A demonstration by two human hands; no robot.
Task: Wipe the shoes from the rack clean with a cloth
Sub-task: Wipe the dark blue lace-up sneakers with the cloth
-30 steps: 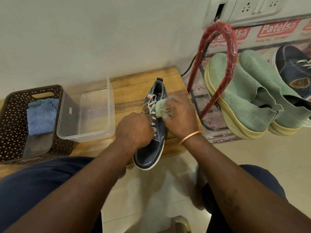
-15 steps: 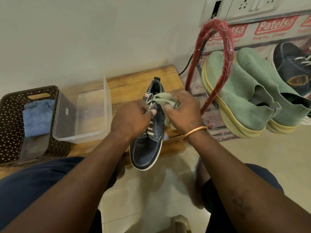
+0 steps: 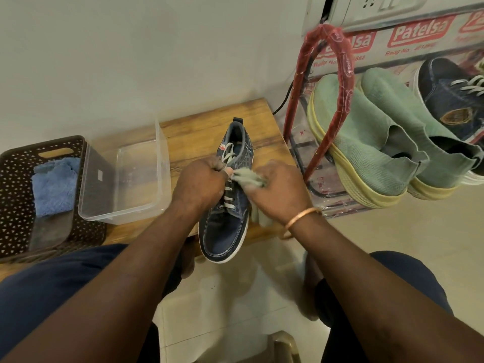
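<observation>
The right hand (image 3: 277,191) grips cloth (image 3: 248,178), seemingly against the shoe (image 3: 224,231).

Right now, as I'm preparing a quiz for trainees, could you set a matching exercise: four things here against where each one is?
Things:
1. blue cloth
2. pale green cloth
3. navy shoe
4. green knit shoes

Places:
A. on the rack
B. held in the right hand
C. in the brown basket
D. gripped by the left hand

Pairs: 1-C, 2-B, 3-D, 4-A
</observation>
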